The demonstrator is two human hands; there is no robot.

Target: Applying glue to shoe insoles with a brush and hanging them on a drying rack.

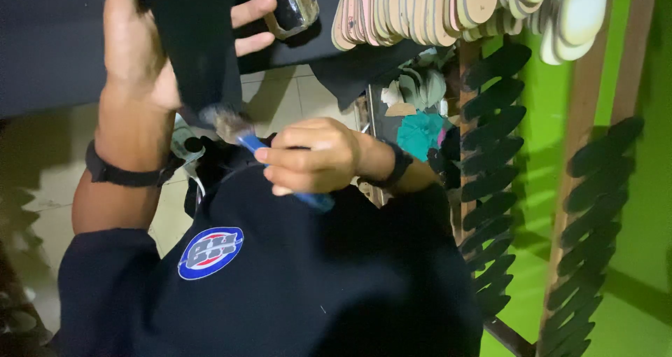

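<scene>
My left hand (143,45) is raised at the upper left and grips a long black sole-shaped piece (192,42) that hangs down from it. My right hand (311,154) is shut on a brush with a blue handle (255,145). The brush's bristles (225,120) touch the lower end of the black piece. Both wrists wear dark bands, and my dark shirt with a round blue and red badge fills the lower half of the view.
A glass jar (294,3) with dark contents stands behind the black piece at the top. Rows of pale insoles (448,7) hang at the top right. Wooden racks of black sole pieces (493,154) stand at the right before a green wall.
</scene>
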